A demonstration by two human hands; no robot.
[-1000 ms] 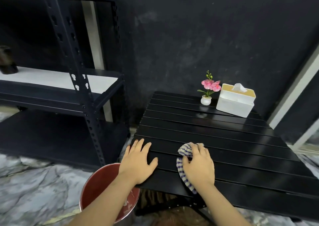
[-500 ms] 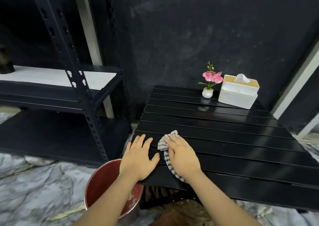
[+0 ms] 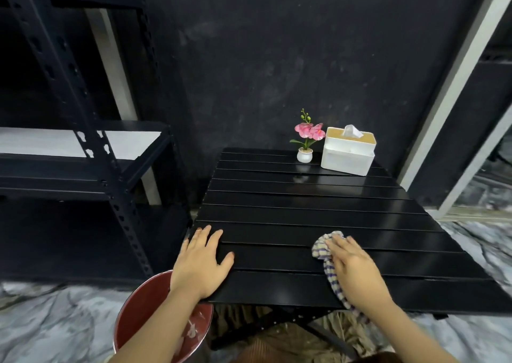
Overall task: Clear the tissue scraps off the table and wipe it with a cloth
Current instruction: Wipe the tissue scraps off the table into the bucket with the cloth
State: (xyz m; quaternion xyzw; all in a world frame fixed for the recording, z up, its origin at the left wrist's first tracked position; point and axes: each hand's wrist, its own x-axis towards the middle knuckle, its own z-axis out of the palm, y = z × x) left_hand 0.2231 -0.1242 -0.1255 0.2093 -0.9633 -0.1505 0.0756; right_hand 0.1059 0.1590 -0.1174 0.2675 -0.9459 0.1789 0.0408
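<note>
A black slatted table [image 3: 304, 204] fills the middle of the view. My right hand [image 3: 353, 268] presses a crumpled blue-and-white striped cloth [image 3: 324, 247] flat on the table's front slats, right of centre. My left hand [image 3: 201, 263] lies palm down, fingers spread, on the table's front left corner and holds nothing. Below that corner stands a red bucket [image 3: 144, 307] with white tissue scraps [image 3: 192, 332] inside it. No scraps show on the tabletop.
At the table's far edge stand a small pink flower in a white pot [image 3: 304, 154] and a white tissue box [image 3: 347, 154]. A dark metal shelving rack [image 3: 91, 152] stands to the left. The floor is grey marble.
My right hand has slid the cloth from the table's front left, beside my left hand, to the right along the front slats. My left hand has stayed on the corner.
</note>
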